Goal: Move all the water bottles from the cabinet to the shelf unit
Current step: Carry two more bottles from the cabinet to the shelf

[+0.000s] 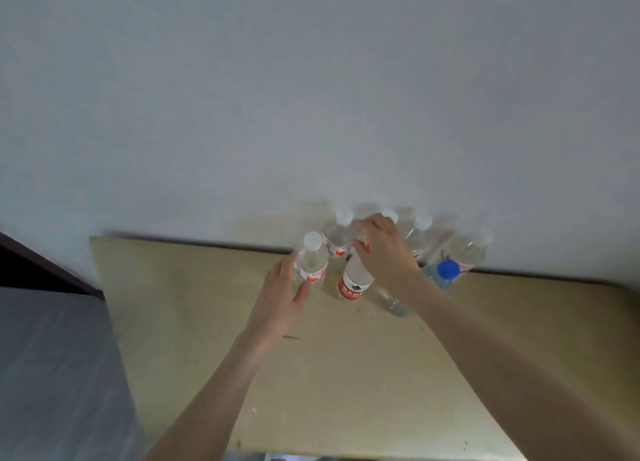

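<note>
Water bottles, head view: a cluster stands at the far edge of a tan wooden top [346,374], against a pale wall [311,97].

- White-capped bottle [310,261], upright, front left of the cluster; the left hand [282,303] lies against its left side, fingers straight, thumb touching the label, not closed round it.
- Red-labelled bottle [355,280], tilted; the right hand [382,249] grips its top, fingers curled over the cap.
- Blue-capped bottle [443,275], upright, just right of the right wrist.
- Further white-capped bottles stand behind, touching or near the wall, blurred; one clear bottle [396,303] is partly hidden under the right forearm.

Open room: the top lies bare toward the near and left edges; grey floor [52,374] lies beyond the left edge.
</note>
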Demonstrator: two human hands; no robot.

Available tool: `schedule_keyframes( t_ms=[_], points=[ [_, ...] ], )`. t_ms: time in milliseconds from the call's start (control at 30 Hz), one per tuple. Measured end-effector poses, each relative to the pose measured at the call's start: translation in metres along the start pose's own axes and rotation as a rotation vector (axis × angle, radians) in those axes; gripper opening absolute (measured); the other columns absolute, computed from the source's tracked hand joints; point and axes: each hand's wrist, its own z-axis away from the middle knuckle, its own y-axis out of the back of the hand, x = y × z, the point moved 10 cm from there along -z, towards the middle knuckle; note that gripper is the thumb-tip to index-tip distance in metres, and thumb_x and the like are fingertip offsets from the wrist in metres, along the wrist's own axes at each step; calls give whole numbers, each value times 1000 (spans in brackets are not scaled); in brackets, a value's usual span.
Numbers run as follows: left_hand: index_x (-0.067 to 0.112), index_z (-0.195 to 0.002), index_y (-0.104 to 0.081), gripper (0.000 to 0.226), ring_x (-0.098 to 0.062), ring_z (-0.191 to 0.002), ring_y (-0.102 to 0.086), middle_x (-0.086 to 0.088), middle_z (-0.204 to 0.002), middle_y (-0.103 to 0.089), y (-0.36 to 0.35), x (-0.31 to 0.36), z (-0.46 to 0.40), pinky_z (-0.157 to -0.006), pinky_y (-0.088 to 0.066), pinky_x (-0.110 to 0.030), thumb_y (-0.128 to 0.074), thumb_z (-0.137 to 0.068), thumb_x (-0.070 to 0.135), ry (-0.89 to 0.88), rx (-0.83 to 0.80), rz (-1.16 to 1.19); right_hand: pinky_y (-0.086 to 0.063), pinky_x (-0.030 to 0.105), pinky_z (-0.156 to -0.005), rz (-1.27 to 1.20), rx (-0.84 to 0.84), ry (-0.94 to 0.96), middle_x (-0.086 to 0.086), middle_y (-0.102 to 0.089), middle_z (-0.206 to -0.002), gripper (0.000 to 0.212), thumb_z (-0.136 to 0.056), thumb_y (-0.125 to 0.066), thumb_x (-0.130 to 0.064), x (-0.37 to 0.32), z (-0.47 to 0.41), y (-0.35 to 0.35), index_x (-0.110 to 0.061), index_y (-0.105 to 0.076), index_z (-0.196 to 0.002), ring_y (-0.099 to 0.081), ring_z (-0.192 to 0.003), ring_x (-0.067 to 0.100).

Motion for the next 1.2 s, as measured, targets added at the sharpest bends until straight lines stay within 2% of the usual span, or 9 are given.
schedule_keyframes(
  t_ms=[167,400,567,667,767,867,1000,1100,1200],
  points=[
    [10,-133,-38,54,-25,-121,-38,-9,-128,-46,-3,-9,-48,-94,-24,-18,-59,-85,24,-26,19,33,-36,40,-98,96,-126,-132,12,-40,-133,46,-90,-48,-18,4,-57,-21,-11,-37,-135,-35,-123,29],
    [8,-104,-55,44,-21,-96,-46,-6,-103,-56,-9,-13,-79,-75,-26,-18,-61,-76,41,-90,-8,71,-33,32,-80,125,-209,-230,15,-47,-120,34,-86,-50,-11,2,-71,-46,-3,-45,-118,-42,-113,31],
    [17,-112,-51,32,-14,-94,-53,6,-103,-58,-8,-24,-76,-73,-34,-14,-58,-84,30,-78,-51,221,-30,29,-76,130,-213,-217,16,-43,-120,34,-86,-50,-8,-3,-74,-51,-1,-42,-118,-44,-110,32],
    [20,-108,-52,30,-12,-86,-54,9,-95,-60,2,-34,-70,-70,-35,-3,-53,-81,34,-66,-36,258,-31,28,-76,85,-215,-253,18,-43,-120,30,-87,-48,-8,-4,-73,-55,2,-47,-116,-47,-108,34],
    [18,-106,-53,33,-14,-85,-55,7,-94,-61,16,-42,-66,-69,-36,-4,-51,-81,40,-56,8,269,-35,31,-79,48,-220,-259,20,-44,-117,30,-87,-51,-11,-8,-67,-61,3,-47,-114,-48,-106,36],
    [16,-108,-54,46,-13,-87,-53,6,-96,-60,33,-39,-62,-69,-33,-14,-47,-78,49,-57,67,245,-39,37,-85,5,-181,-276,20,-48,-114,28,-90,-53,-15,-10,-53,-60,2,-48,-111,-50,-107,35],
    [20,-111,-53,48,-6,-91,-52,7,-99,-60,52,-29,-51,-75,-37,-9,-43,-78,53,-86,100,314,-39,36,-89,-66,-82,-293,16,-49,-117,32,-92,-51,-22,-19,-17,-45,1,-49,-114,-48,-110,31],
    [22,-113,-52,53,-9,-98,-54,6,-104,-61,54,-18,-38,-82,-39,-21,-40,-77,59,-105,59,332,-35,33,-85,-71,58,-274,12,-53,-118,36,-91,-53,-30,-21,16,-22,-6,-50,-117,-47,-112,29],
    [22,-113,-53,54,-5,-98,-54,8,-105,-61,43,13,-19,-80,-39,-20,-41,-77,60,-172,-17,298,-36,34,-84,-97,228,-297,8,-59,-116,40,-89,-54,-35,-13,55,9,-11,-50,-120,-48,-112,26]
  ],
)
